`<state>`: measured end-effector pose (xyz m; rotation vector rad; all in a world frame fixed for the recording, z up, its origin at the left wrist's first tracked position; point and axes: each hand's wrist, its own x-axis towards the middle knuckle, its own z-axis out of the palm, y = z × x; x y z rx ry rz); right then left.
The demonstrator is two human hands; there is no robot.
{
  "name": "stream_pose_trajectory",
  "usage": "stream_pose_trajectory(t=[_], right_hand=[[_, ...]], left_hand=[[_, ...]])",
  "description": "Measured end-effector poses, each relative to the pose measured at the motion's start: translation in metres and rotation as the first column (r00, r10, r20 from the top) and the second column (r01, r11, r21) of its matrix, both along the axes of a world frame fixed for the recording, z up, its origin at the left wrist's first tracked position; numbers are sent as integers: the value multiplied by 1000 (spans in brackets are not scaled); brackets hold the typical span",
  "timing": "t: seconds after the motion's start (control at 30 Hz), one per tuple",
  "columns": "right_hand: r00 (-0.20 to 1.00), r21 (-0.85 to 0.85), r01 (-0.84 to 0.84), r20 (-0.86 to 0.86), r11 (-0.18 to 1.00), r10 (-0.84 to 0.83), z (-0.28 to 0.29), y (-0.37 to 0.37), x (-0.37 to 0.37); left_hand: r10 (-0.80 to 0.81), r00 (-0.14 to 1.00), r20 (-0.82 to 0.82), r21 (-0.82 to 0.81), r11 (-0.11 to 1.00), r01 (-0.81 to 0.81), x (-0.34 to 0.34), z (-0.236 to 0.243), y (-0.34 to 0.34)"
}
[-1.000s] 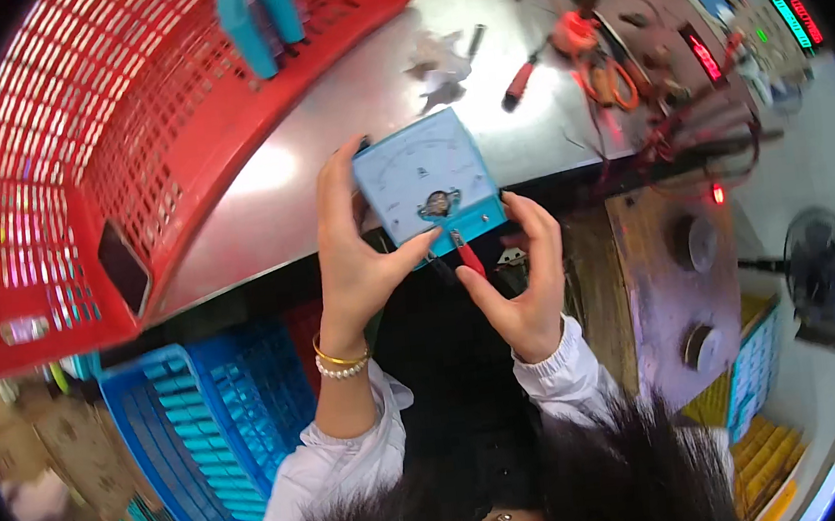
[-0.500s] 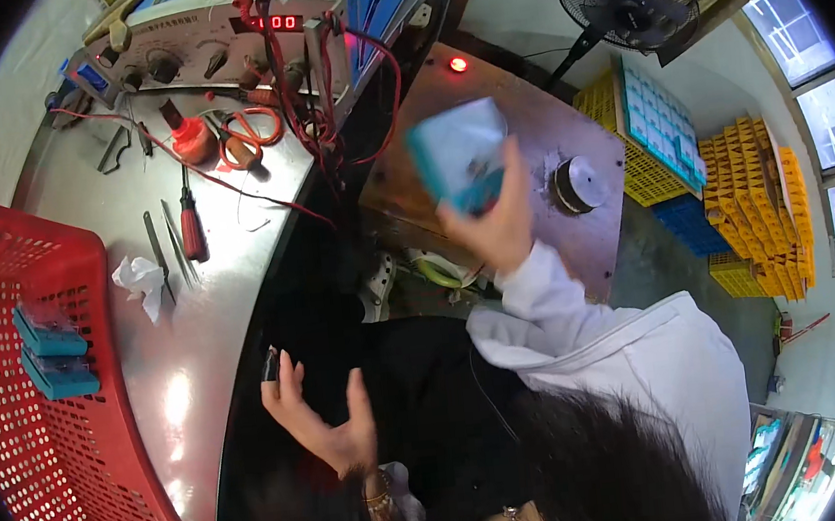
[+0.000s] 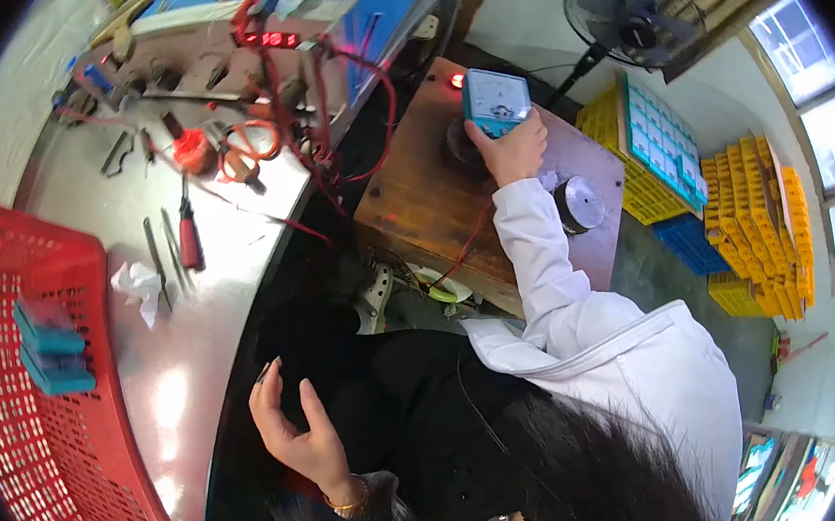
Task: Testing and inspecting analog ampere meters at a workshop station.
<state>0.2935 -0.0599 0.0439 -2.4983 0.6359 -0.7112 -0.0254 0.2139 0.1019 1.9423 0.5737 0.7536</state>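
right hand (image 3: 518, 153) pinches blue meter (image 3: 497, 92) over wooden box (image 3: 416, 195) with 2 round discs (image 3: 585, 204), perhaps touching 1; left hand (image 3: 302, 442) loosely spread, near metal bench (image 3: 219, 290).

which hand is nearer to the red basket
Left. The left hand is open, to the right of the red basket, apart from it; the right hand is much farther right, gripping the teal meter.
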Motion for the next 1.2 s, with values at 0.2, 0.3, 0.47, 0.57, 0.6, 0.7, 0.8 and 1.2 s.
stream_pose_trajectory(t=[0.2,0.3,0.47,0.57,0.6,0.7,0.8,1.2], right_hand=[[870,-18,-337,375,941,319,1,-7,-12],[718,71,-572,526,817,456,-14,11,-61],[602,318,-799,426,511,675,4,103,-221],[160,154,-981,305,117,939,47,156,-261],[85,182,-983,255,39,963,66,180,-265],[-33,78,-995,296,-59,955,68,235,-264],[-61,73,-994,251,-82,966,77,261,-251],[69,420,-906,284,-59,956,46,230,-262]], left_hand=[[-90,995,-31,157,983,94,-25,19,18],[-1,1000,-9,250,968,3,-51,23,32],[126,991,-55,209,971,-111,-83,17,40],[108,993,46,177,978,-114,-83,33,45],[90,996,28,263,960,-94,-79,38,49],[146,988,-51,347,930,-120,-60,32,59],[199,979,-36,329,928,-176,-43,28,89],[-70,994,84,-5,998,70,-55,10,141]])
